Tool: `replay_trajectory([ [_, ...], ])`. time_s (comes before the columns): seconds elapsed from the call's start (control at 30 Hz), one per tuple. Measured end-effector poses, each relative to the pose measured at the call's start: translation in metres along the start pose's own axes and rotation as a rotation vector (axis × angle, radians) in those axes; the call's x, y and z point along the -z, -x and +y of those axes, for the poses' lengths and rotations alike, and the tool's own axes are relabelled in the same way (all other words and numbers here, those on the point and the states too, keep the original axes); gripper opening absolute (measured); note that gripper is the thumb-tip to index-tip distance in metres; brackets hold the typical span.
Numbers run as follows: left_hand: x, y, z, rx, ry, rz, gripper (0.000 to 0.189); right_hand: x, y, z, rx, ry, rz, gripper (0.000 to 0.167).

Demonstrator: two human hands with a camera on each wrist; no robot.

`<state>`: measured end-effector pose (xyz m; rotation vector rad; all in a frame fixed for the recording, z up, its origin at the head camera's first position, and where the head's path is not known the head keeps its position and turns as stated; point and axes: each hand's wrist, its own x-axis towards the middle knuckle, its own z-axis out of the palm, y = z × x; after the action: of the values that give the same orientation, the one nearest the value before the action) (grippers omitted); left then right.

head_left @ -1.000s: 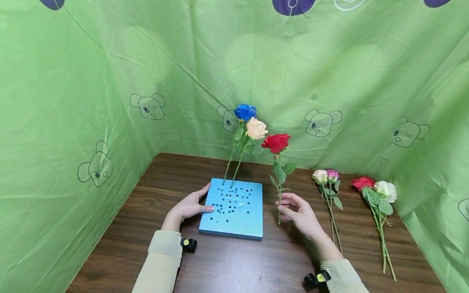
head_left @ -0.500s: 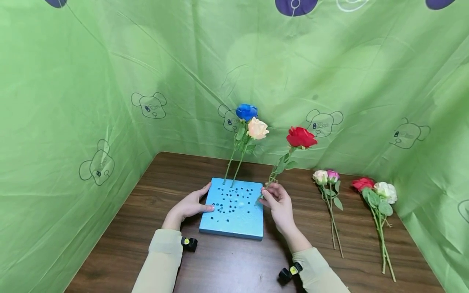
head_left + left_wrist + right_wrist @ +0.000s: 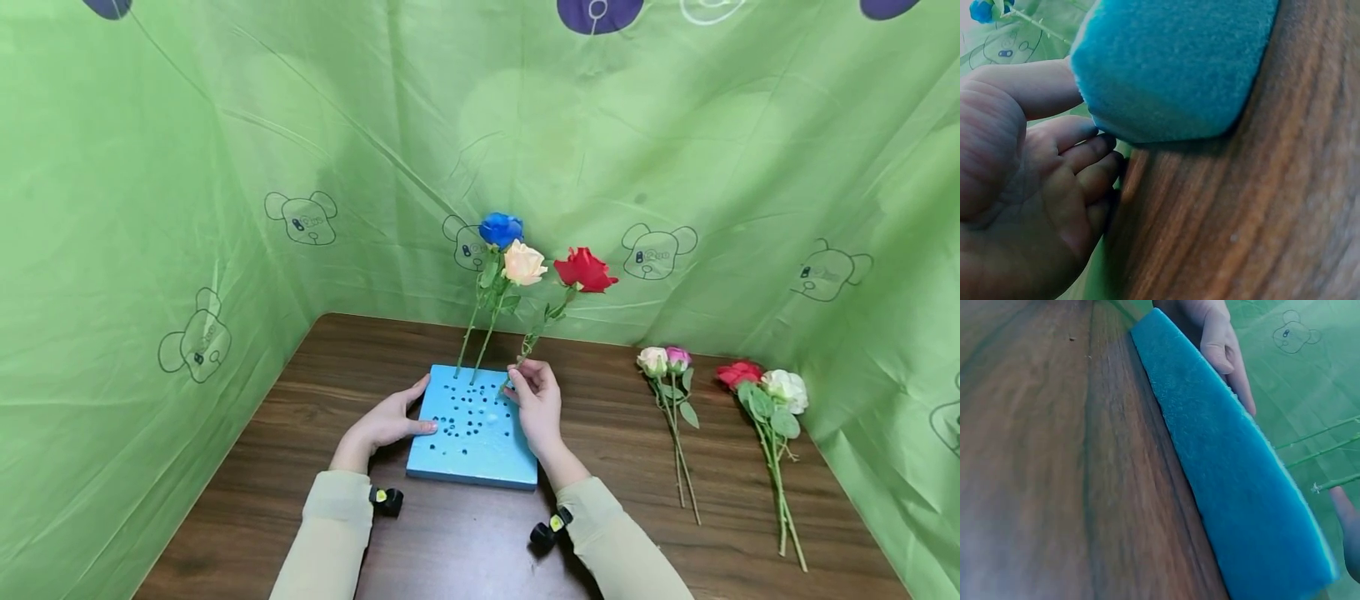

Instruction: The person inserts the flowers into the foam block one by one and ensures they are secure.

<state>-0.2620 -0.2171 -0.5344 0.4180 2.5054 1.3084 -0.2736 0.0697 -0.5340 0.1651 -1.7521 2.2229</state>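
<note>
A blue foam board (image 3: 491, 458) dotted with holes lies on the table. My left hand (image 3: 386, 419) holds its left edge, thumb on the top face and fingers along the side. Over the board's back right part, my right hand (image 3: 538, 406) pinches the lower stem of a red rose (image 3: 587, 270), which leans right. In the right wrist view the rose's bare stem end (image 3: 1317, 487) shows just above the board's top face. A blue rose (image 3: 501, 229) and a cream rose (image 3: 524, 263) stand in holes at the board's back edge, both leaning slightly right.
Right of the board, a pale rose (image 3: 652, 361) and a pink-purple rose (image 3: 678, 359) lie on the wooden table (image 3: 450, 542). Farther right lie another red rose (image 3: 739, 373) and a white rose (image 3: 785, 391). A green curtain (image 3: 390, 167) hangs behind.
My right hand has carried the red rose leftward from beside the board to over its back right part. The rose has gone from upright to leaning right. My left hand stays put.
</note>
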Motion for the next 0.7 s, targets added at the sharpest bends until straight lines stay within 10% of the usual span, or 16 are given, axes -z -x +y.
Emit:
replay_trajectory([
  [0.7,0.000,0.001,-0.001,0.024,0.017,-0.003,0.106,-0.012,-0.009,0.018,0.071,0.059,0.021,0.021],
])
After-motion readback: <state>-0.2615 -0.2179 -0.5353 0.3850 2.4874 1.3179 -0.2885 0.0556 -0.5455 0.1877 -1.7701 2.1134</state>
